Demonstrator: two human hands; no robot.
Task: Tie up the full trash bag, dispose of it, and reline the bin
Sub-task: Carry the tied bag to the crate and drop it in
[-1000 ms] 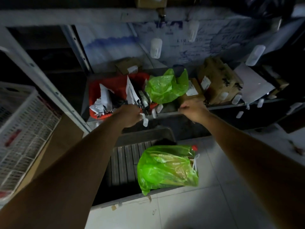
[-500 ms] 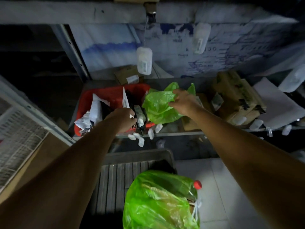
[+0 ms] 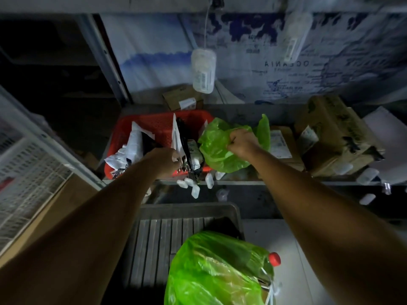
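A crumpled green plastic bag (image 3: 217,150) lies on the metal shelf next to a red basket (image 3: 160,126). My right hand (image 3: 241,143) is closed on the upper part of that bag. My left hand (image 3: 166,160) rests at the front edge of the red basket, fingers curled among the small items there; what it grips is unclear. Below, a full green trash bag (image 3: 215,271) with a red bottle cap (image 3: 274,259) poking out sits in a dark slatted bin (image 3: 158,238) on the floor.
Cardboard boxes (image 3: 334,133) stand on the shelf to the right. A clear bottle (image 3: 203,71) hangs on a string above the basket. A white wire rack (image 3: 24,172) is at the left. Small white tags (image 3: 193,188) dangle from the shelf edge (image 3: 275,183). White floor tiles (image 3: 284,238) lie right of the bin.
My right hand moved from the shelf edge up to the green bag and closed on it. My left hand stayed at the basket front. The view moved closer to the shelf.
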